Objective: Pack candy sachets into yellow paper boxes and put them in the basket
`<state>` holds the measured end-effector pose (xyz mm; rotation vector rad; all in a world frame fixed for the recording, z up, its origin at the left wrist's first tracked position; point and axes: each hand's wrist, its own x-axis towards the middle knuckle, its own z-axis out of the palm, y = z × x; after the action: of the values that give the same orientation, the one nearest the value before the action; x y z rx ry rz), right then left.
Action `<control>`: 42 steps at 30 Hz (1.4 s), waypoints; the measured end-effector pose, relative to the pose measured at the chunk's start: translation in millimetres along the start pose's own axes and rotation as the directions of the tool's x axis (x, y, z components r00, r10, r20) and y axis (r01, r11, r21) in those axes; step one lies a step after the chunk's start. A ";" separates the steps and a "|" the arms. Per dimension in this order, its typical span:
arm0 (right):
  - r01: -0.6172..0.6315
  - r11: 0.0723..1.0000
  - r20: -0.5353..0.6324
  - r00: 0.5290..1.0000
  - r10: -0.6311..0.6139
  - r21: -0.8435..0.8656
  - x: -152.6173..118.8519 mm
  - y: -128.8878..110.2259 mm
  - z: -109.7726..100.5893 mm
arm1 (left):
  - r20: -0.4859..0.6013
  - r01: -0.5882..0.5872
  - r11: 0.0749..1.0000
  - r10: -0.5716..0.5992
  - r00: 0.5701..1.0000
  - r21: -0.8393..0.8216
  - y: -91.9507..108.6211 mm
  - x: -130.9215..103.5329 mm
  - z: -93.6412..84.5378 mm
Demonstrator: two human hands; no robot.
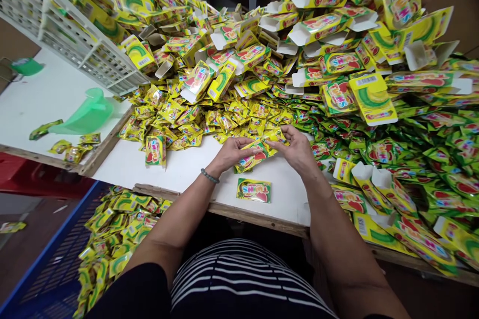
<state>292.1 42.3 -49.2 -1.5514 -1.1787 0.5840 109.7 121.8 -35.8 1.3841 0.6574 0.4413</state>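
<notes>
Between my two hands is a yellow and green printed box point(251, 160), tilted above the white table. My left hand point(232, 153) grips its left part, thumb on the printed face. My right hand point(295, 147) pinches yellow packaging at the right end; whether that is a box flap or a small packet is hard to tell. Just below, one closed box point(254, 190) lies flat on the table point(220, 187). Small yellow packets point(224, 122) are heaped right behind my hands. Another small box point(155, 151) stands to the left, against the heap.
Open boxes point(318, 27) pile high at the back, beside a white crate point(86, 47). Green packets point(389, 152) and more open boxes point(368, 189) cover the right side. A green scoop point(88, 114) lies at left. Below it, a blue crate point(48, 259) holds many filled packs.
</notes>
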 end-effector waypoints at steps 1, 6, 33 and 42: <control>0.003 0.999 -0.009 1.000 -0.004 -0.040 -1.0 -0.8 1.5 | -0.017 -0.004 1.000 0.004 1.000 -0.012 -1.4 0.8 0.9; 0.036 0.975 -0.030 0.999 -0.043 -0.219 -5.9 -4.7 5.6 | -0.095 -0.058 0.998 0.057 0.994 -0.007 -5.8 3.9 4.0; 0.065 0.988 -0.113 0.990 -0.081 -0.144 -8.4 -0.4 8.1 | -0.075 0.066 0.962 -0.088 0.993 -0.264 1.5 -0.3 2.6; 0.040 0.999 0.125 0.991 -0.038 -0.014 -15.0 -15.8 16.3 | -0.126 0.067 0.940 -0.115 0.985 -0.334 -0.7 3.1 7.6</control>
<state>266.5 35.4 -43.0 -1.5202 -1.3082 0.6551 116.9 118.0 -36.5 1.0074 0.7269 0.5533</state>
